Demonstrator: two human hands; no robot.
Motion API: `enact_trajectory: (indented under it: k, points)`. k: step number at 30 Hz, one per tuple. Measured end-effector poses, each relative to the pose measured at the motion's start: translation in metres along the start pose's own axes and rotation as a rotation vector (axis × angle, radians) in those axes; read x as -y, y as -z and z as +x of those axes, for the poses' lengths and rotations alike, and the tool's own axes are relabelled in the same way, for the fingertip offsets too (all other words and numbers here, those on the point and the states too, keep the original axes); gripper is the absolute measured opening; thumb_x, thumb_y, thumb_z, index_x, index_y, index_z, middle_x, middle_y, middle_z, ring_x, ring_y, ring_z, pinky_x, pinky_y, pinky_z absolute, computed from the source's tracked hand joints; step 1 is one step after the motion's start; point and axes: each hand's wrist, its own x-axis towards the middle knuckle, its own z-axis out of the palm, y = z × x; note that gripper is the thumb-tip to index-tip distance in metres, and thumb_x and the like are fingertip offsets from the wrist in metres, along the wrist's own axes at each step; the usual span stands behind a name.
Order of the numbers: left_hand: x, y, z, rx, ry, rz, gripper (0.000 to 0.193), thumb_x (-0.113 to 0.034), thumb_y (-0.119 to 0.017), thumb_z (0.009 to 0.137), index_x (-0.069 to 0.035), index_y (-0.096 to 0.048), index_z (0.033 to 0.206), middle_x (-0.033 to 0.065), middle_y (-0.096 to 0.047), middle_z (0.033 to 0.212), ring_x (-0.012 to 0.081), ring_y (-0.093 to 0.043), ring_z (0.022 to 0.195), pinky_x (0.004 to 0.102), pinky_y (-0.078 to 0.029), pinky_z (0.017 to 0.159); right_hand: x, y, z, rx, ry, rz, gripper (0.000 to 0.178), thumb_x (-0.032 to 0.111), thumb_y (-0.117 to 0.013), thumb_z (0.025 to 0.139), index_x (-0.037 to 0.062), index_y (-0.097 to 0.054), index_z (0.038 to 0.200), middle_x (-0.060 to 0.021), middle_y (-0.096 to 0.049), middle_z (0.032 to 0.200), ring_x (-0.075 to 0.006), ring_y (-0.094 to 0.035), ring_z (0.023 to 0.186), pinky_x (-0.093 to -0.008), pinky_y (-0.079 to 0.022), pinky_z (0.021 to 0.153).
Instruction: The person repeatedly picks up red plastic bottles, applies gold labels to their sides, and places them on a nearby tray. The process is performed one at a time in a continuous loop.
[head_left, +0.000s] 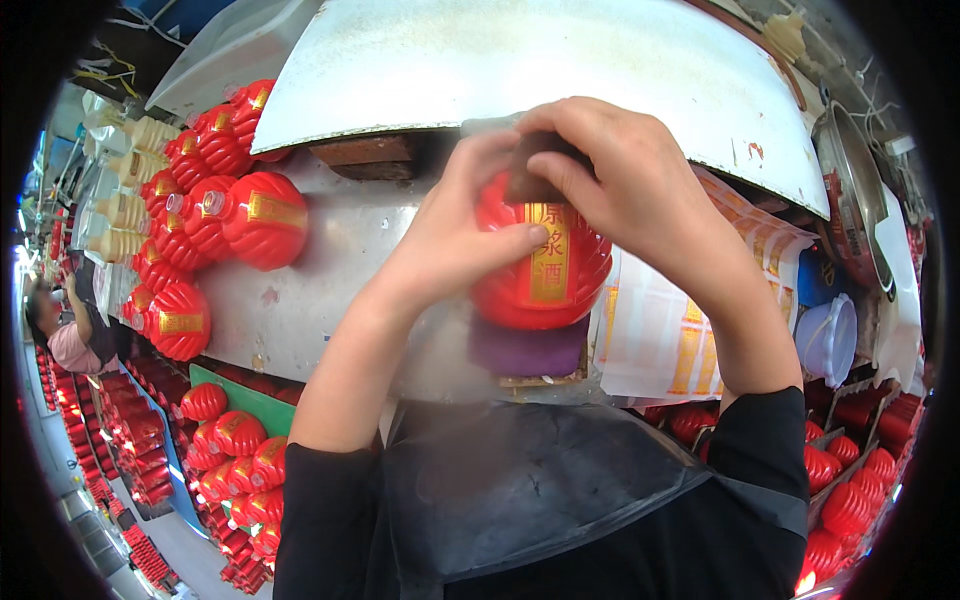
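Observation:
A round, ribbed red bottle [500, 290] with a gold label [548, 270] lies in front of me on a purple pad [530, 347]. My left hand [465, 205] wraps round its left side, the thumb pressing on the label's edge. In the bent fingers of my right hand [625, 165] is a dark brown piece [535, 165], cloth-like or pad-like. It lies against the upper part of the bottle, over the label's top end. The bottle's neck is hidden behind my hands.
Several red bottles [265, 220] stand at the left of the metal table [330, 235]. A white board [520, 60] lies raised at the back. Label sheets [650, 340] lie to the right, near a pale bucket [828, 340]. More red bottles [240, 435] fill the lower left; a person [75, 340] is far left.

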Motion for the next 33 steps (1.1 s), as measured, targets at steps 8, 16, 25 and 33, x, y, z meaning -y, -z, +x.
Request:
enact_trajectory:
  k: [8, 16, 25, 33]
  points:
    - [-0.01, -0.011, 0.014, -0.137, 0.105, 0.067, 0.066, -0.015, -0.081, 0.087, -0.001, -0.044, 0.14, 0.0119, -0.064, 0.125, 0.0172, -0.062, 0.117, 0.0343, -0.05, 0.105, -0.018, -0.014, 0.003, -0.1, 0.045, -0.124, 0.027, 0.004, -0.073, 0.091, 0.0024, -0.069, 0.117, -0.0171, -0.074, 0.101, -0.0347, -0.074, 0.089, -0.0383, -0.06, 0.079]
    - [-0.006, -0.017, 0.004, -0.188, 0.074, -0.113, 0.025, -0.014, -0.063, 0.106, -0.002, -0.053, 0.125, 0.0058, -0.065, 0.113, 0.0095, -0.061, 0.103, 0.0268, -0.051, 0.093, 0.015, -0.016, -0.067, -0.303, 0.155, 0.035, 0.024, -0.006, -0.077, 0.083, 0.0023, -0.074, 0.105, -0.0151, -0.077, 0.101, -0.029, -0.077, 0.087, -0.0365, -0.062, 0.074]
    - [-0.015, -0.022, -0.021, -0.119, -0.038, -0.049, 0.053, -0.009, -0.07, 0.095, -0.002, -0.046, 0.143, 0.0103, -0.06, 0.13, 0.0156, -0.057, 0.121, 0.0338, -0.048, 0.106, 0.019, -0.008, -0.065, -0.356, -0.11, 0.026, 0.03, 0.005, -0.074, 0.095, 0.0006, -0.069, 0.124, -0.016, -0.075, 0.11, -0.0272, -0.075, 0.1, -0.0323, -0.059, 0.083]
    - [-0.021, -0.027, -0.026, -0.14, -0.128, 0.084, 0.089, -0.021, -0.09, 0.072, -0.003, -0.047, 0.148, 0.0198, -0.062, 0.14, 0.0322, -0.063, 0.13, 0.0411, -0.051, 0.109, 0.022, 0.01, -0.042, -0.174, 0.025, 0.078, 0.032, 0.004, -0.077, 0.09, 0.0021, -0.07, 0.121, -0.0141, -0.074, 0.104, -0.0278, -0.075, 0.093, -0.0333, -0.059, 0.081]
